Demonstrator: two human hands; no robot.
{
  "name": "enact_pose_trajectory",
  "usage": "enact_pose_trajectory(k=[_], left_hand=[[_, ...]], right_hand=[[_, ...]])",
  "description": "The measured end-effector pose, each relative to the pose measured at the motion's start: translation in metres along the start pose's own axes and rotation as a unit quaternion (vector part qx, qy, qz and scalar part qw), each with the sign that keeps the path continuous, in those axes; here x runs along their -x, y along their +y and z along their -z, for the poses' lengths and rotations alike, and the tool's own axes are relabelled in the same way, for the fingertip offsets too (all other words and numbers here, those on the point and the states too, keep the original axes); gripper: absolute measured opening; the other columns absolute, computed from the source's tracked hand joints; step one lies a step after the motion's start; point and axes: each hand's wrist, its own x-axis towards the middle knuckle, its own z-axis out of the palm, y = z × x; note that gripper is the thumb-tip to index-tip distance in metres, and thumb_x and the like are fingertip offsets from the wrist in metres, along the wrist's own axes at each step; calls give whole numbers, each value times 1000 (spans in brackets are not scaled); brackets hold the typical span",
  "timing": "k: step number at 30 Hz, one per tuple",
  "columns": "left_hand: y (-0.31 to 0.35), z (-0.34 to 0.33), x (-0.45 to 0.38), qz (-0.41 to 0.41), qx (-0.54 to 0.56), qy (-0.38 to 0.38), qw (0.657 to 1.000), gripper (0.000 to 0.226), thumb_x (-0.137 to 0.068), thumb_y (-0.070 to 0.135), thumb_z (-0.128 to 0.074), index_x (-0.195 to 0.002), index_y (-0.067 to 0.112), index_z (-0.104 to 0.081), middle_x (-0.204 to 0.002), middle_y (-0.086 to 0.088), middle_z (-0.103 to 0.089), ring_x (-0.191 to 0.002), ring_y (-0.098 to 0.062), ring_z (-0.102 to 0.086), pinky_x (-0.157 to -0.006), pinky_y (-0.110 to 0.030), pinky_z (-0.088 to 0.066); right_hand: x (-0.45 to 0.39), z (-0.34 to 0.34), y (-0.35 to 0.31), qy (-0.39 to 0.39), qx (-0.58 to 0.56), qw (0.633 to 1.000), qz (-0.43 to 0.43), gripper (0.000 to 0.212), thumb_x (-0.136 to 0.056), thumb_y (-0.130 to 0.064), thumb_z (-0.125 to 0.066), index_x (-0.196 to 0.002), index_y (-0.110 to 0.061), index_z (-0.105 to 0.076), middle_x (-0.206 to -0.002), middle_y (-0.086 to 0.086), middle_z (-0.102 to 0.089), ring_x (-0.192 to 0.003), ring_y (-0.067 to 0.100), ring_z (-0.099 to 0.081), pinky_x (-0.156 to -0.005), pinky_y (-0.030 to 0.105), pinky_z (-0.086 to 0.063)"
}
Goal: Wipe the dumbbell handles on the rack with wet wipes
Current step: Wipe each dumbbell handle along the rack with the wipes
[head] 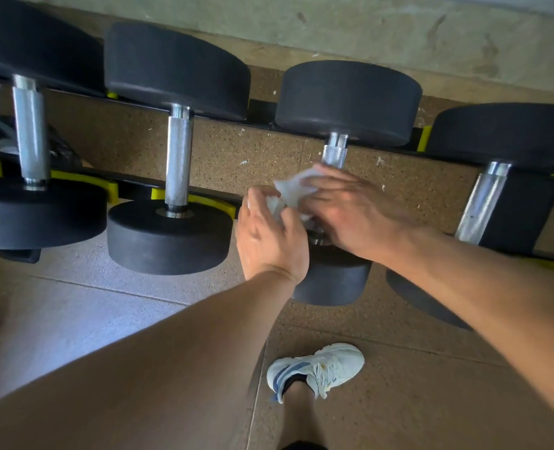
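Several black dumbbells with knurled chrome handles lie across a black rack point(262, 123) with yellow cradles. Both my hands meet over the third dumbbell's handle point(334, 154), of which only the top end shows. A crumpled white wet wipe point(293, 188) sits between them. My left hand point(269, 235) grips the wipe's lower left part with curled fingers. My right hand point(350, 211), blurred by motion, lies over the wipe and the handle with its fingers pinching the wipe's upper edge. Bare handles show on the second dumbbell point(178, 167) and the fourth dumbbell point(481, 203).
Brown speckled rubber floor point(106, 316) lies under and in front of the rack. A concrete wall base point(366, 27) runs behind it. My foot in a white sneaker point(317, 368) stands near the rack. The first dumbbell's handle point(30, 131) is at far left.
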Motion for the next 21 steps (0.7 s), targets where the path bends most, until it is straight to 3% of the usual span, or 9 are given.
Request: enact_pose_trajectory(k=[2,4,5,8,10,12,14,18,21], left_hand=[[0,0,0,-7,13,8,1000,33,-78,35,-31,-99,18,-51,-99,-1,-59,-89,-21,-49,-80,-40,-42],[-1,0,0,-11,24,13,1000,38,-78,37,-28,-99,16,-52,-99,-1,-59,-87,-16,-46,-81,-39,-42],[-1,0,0,-12,28,15,999,39,-79,36,-28,-99,15,-53,-99,-1,-59,-87,-16,-46,-82,-40,-42],[-2,-1,1,-7,33,24,999,36,-81,34,-29,-100,16,-54,-96,4,-55,-87,-16,-47,-82,-43,-45],[-1,-1,1,-1,29,20,999,37,-82,35,-29,-102,17,-54,-95,5,-54,-87,-16,-47,-82,-44,-46],[0,0,2,-3,22,12,1000,32,-84,32,-31,-102,18,-54,-95,5,-54,-88,-17,-48,-82,-45,-46],[0,0,1,-10,18,5,1000,28,-86,27,-35,-103,18,-55,-96,5,-56,-90,-19,-50,-83,-46,-46],[-1,1,0,-28,19,7,999,36,-83,31,-31,-103,14,-56,-99,-1,-61,-92,-23,-53,-83,-43,-45],[-1,0,-1,-38,22,9,999,38,-82,34,-30,-101,14,-57,-96,-1,-60,-89,-21,-53,-79,-39,-43]], right_hand=[[4,6,-4,-91,-51,995,-1,27,-88,-10,-66,-110,-25,-71,-121,-2,-70,-126,17,-56,-115,41,-37],[6,19,-13,-133,-180,971,-79,16,-93,-14,-60,-100,-25,-69,-99,-4,-71,-94,11,-65,-88,38,-53],[5,23,-15,-125,-247,953,-125,12,-96,-17,-58,-96,-24,-67,-87,-4,-69,-77,8,-62,-74,35,-51],[0,36,-9,75,-281,928,-232,9,-102,-26,-51,-100,-28,-60,-74,-10,-57,-62,0,-51,-55,18,-38],[-1,46,-6,178,-144,960,-160,28,-99,-14,-46,-121,-19,-64,-93,1,-71,-81,12,-67,-75,17,-53],[-1,37,8,120,15,993,3,42,-90,1,-48,-128,-8,-64,-126,11,-68,-118,26,-64,-104,34,-46],[-5,26,26,28,63,997,30,49,-85,8,-50,-130,-9,-63,-137,9,-61,-137,26,-48,-115,46,-37],[4,6,19,-51,-10,998,21,44,-89,4,-55,-122,-23,-67,-137,2,-60,-136,22,-48,-113,47,-39],[24,10,-15,-91,-175,979,-52,36,-97,-8,-50,-121,-27,-67,-133,-10,-60,-123,11,-55,-108,31,-43]])
